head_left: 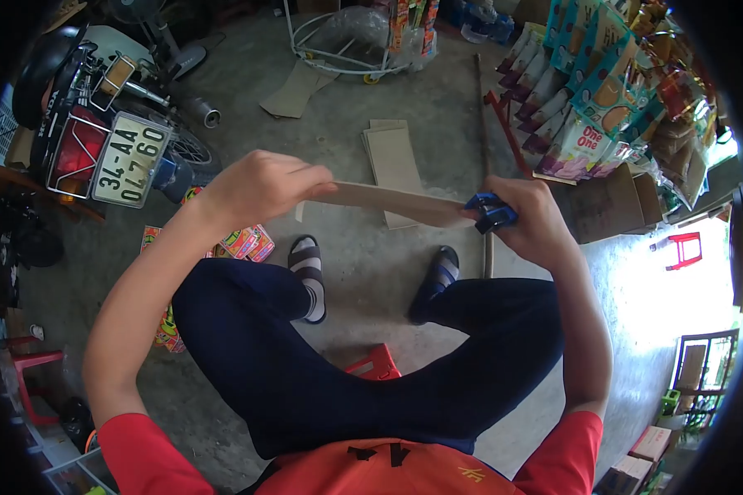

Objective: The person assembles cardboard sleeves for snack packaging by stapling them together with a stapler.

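My left hand [264,190] is closed on one end of a flat brown cardboard strip [396,200], which stretches across in front of my knees, nearly edge-on. At the strip's other end, my right hand [527,216] is closed around a small dark-blue tool [492,213], whose exact kind I cannot make out. The fingertips and tool meet the cardboard there. Below the strip, a stack of cut cardboard pieces [395,157] lies on the concrete floor, partly covered by the strip in my view.
Another cardboard piece [291,92] lies by a white wheeled rack [338,70]. A motorbike [78,136] stands at left, and bright packets [248,243] lie near my left foot. Snack bags [590,136] and an open carton [607,210] are at right. Beneath me is a red stool [377,363].
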The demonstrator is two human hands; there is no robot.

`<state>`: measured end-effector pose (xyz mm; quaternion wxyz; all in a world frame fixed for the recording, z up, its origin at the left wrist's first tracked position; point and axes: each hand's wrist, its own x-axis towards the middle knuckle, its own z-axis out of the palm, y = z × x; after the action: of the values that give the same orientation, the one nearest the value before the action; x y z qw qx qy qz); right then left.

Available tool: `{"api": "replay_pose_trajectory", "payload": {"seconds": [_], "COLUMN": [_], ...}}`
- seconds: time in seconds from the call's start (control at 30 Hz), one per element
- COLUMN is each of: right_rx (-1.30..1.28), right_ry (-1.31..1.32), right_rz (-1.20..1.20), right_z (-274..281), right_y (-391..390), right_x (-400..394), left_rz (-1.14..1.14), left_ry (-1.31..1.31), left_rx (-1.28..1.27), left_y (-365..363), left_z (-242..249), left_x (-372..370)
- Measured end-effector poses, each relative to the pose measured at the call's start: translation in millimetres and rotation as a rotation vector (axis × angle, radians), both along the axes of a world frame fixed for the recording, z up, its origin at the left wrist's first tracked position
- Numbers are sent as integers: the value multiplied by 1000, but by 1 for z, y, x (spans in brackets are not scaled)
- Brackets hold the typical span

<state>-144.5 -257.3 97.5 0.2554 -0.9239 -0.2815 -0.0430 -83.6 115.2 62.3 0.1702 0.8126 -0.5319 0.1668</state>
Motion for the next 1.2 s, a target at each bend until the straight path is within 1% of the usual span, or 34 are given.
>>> {"api": "replay_pose_trajectory", "payload": {"seconds": [0.13,0.23,0.33,0.43,0.47,0.5,0.53,0.57,0.6,0.67,0.7,0.77,0.8,0.83,0.87,0.93,1.03,1.13,1.2], "right_rx": [-84,-157,-115,-117,-105,-106,-179,-201,-104,317,417,620,652,685,719,776,841,781,790], "right_ry": [-41,-113,-122,-100,-93,-96,-158,-124,-89,72,53,5,79,151,220,379,313,511,536], "right_rz": [66,104,194,155,140,51,-67,-197,-274,-470,-494,-543,-552,-563,-572,-531,-477,-549,-566], "right_z": [-13,-9,-14,-16,-16,-17,-20,-17,-16,-27,-31,-35,-35,-34,-33,-40,-53,-53,-50], "right_y": [5,21,38,24,13,-2,-26,-44,-60,-73,-67,-47,-33,-15,1,23,55,49,50], "right_x": [15,22,32,43,49,53,56,57,61,66,71,78,78,75,74,72,69,63,63], "left_rz": [62,96,33,54,104,153,201,363,528,475,451,428,406,317,333,312,356,123,122], "left_ry": [60,163,172,268,298,332,371,532,689,924,1030,1199,1277,1296,1348,1443,1273,1492,1618], "left_rx": [80,222,76,26,49,75,103,145,186,-179,-368,-635,-768,-838,-977,-910,-726,-755,-900], "left_y": [8,-11,-57,-58,-52,-39,-26,-11,-2,-1,-2,-18,-27,-33,-44,-52,-77,-69,-73], "left_z": [-16,-21,-25,-32,-35,-40,-45,-50,-54,-69,-68,-68,-65,-63,-61,-58,-37,-44,-39], "left_x": [10,13,6,28,36,43,48,54,61,69,70,72,73,76,70,67,49,49,41]}}
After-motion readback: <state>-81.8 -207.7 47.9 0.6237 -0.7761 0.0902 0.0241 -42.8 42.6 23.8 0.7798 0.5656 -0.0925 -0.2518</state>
